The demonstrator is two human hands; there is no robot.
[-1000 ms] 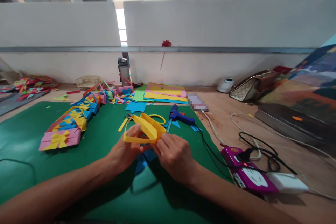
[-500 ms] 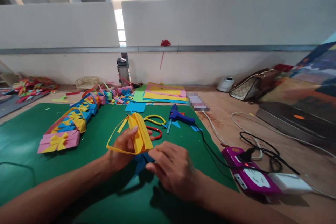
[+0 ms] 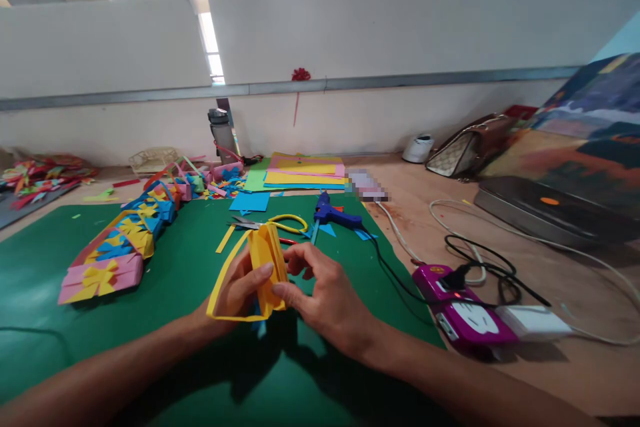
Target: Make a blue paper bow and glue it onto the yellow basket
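Note:
My left hand point(image 3: 243, 283) is wrapped round a small yellow paper bag point(image 3: 267, 270), its thumb pressed on the folded side. A thin yellow strip handle point(image 3: 217, 290) loops out to the left of the bag. At the bag's right edge, my right hand point(image 3: 325, 293) grips with its thumb low on the side and its fingers curled near the back edge. Blue paper shows just below the bag, mostly hidden. Behind it lie scissors point(image 3: 290, 221) with yellow handles, a red handle point(image 3: 289, 241) partly covered, and a blue glue gun point(image 3: 337, 215).
Finished paper bags with bows point(image 3: 113, 273) stand in a row at left on the green mat point(image 3: 175, 353). Coloured paper sheets point(image 3: 305, 177) and a bottle point(image 3: 221, 137) are at the back. A purple power strip point(image 3: 465, 313) with cables lies at right.
The yellow bag has tilted more upright and come slightly nearer. My right hand has moved from its lower corner up along its right side, fingers opening a little. The view has shifted slightly.

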